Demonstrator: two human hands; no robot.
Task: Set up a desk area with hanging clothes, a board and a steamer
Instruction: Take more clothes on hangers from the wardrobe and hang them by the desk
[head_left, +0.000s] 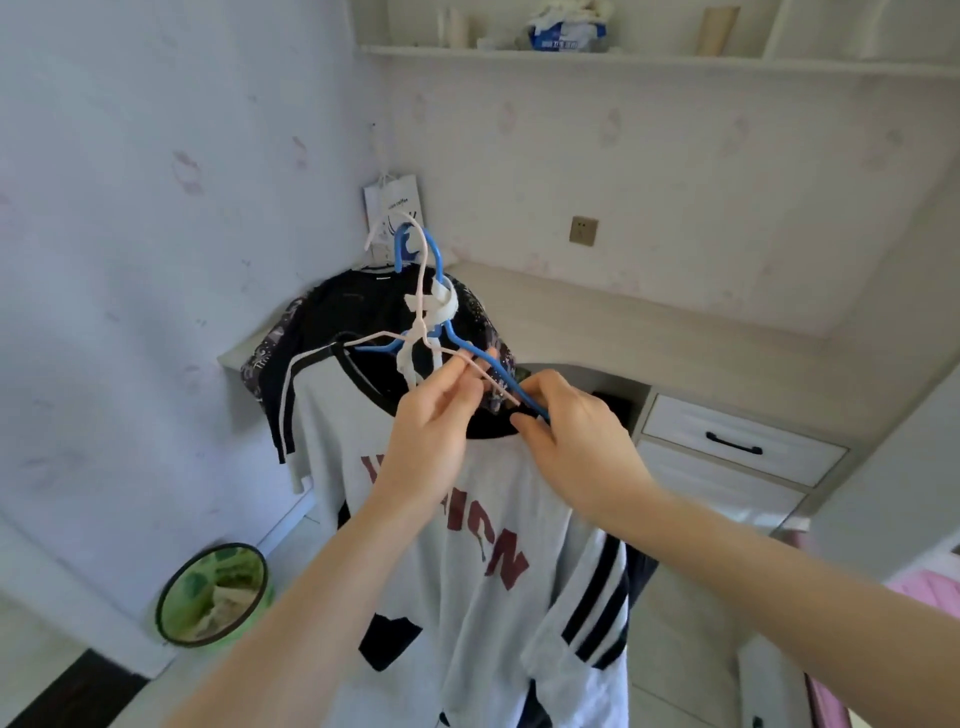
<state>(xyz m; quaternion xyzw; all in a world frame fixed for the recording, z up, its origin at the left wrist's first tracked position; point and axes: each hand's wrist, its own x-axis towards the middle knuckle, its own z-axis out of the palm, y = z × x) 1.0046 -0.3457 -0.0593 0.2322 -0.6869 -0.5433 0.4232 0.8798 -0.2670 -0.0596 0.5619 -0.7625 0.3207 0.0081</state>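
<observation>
Both forearms reach up: my left hand (434, 415) pinches the white hanger (415, 332), my right hand (576, 436) pinches the blue hanger (441, 270) inside the white shirt (467, 571) before the desk (623, 322). Tangled hooks could snag, dropping it.

Two bare forearms reach into view with no sleeves, watch, bracelets or rings on them, the left hand (431, 431) and right hand (582, 441) both ungloved, nails short and unpainted.
</observation>
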